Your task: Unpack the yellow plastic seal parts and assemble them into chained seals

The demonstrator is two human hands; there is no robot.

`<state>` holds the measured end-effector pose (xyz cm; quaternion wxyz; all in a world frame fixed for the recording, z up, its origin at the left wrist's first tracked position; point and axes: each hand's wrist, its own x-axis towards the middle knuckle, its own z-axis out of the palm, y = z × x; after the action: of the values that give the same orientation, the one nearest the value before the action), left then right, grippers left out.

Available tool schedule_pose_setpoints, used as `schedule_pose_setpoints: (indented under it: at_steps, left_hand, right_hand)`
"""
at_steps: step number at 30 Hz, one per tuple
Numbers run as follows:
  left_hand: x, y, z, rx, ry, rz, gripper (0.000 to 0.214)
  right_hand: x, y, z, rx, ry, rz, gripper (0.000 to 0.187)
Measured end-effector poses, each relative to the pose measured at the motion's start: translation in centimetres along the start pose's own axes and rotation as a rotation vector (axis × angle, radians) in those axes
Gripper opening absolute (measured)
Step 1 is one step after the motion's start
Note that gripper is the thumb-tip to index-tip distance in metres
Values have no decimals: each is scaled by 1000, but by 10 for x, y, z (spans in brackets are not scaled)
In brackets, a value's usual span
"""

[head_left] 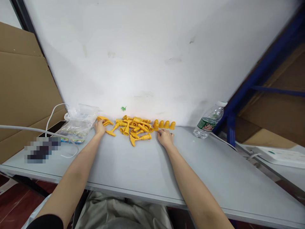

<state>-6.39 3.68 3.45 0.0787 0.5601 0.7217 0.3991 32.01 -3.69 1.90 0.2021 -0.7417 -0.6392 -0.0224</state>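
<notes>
A pile of yellow pieces (133, 122) lies at centre frame, between the hands. The left hand (99, 127) covers part of a yellow piece (108, 122); its grip cannot be told. The right hand (165, 138), fingers curled, contents hidden, rests just below four upright yellow cups (167, 124). Left of it, a hammer-shaped piece (144, 137) points its handle rightward, towards that hand. Bare tabletop (133, 165) opens at lower centre.

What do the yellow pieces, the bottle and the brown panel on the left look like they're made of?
Yellow pieces: probably moulded plastic, slightly glossy, judging by even colour and ridges. Bottle: likely clear, shiny plastic, since it's see-through with reflections. Brown panel: apparently matt cardboard, by its fold line.
</notes>
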Motion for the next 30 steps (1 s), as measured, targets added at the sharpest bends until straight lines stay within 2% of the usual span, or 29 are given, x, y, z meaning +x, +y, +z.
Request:
schedule_pose_setpoints:
  at_steps: [2, 5, 10, 16, 20, 23, 26, 30]
  left_hand:
    - [1, -2, 0, 36, 10, -1, 42]
    - [3, -6, -2, 79, -39, 14, 43]
    - [6, -12, -7, 317, -119, 117, 39]
    - [3, -16, -10, 366, -124, 126, 40]
    - [-8, -8, -13, 381, -62, 166, 38]
    - [-20, 10, -16, 393, -18, 246, 37]
    - [-33, 33, -17, 413, -170, 306, 30]
    - [-44, 57, -15, 545, -401, 231, 22]
  right_hand:
    - [0, 0, 0, 4, 6, -10, 36]
    - [-1, -1, -1, -2, 4, -6, 37]
    - [-2, -4, -5, -8, -45, 18, 38]
    - [-4, -5, -8, 16, -48, 10, 39]
    - [-3, -3, -5, 22, -36, -3, 40]
    - [-1, 0, -2, 22, -18, -16, 40]
    - [0, 2, 1, 40, 10, -30, 38]
    - [1, 6, 7, 63, 79, -45, 33]
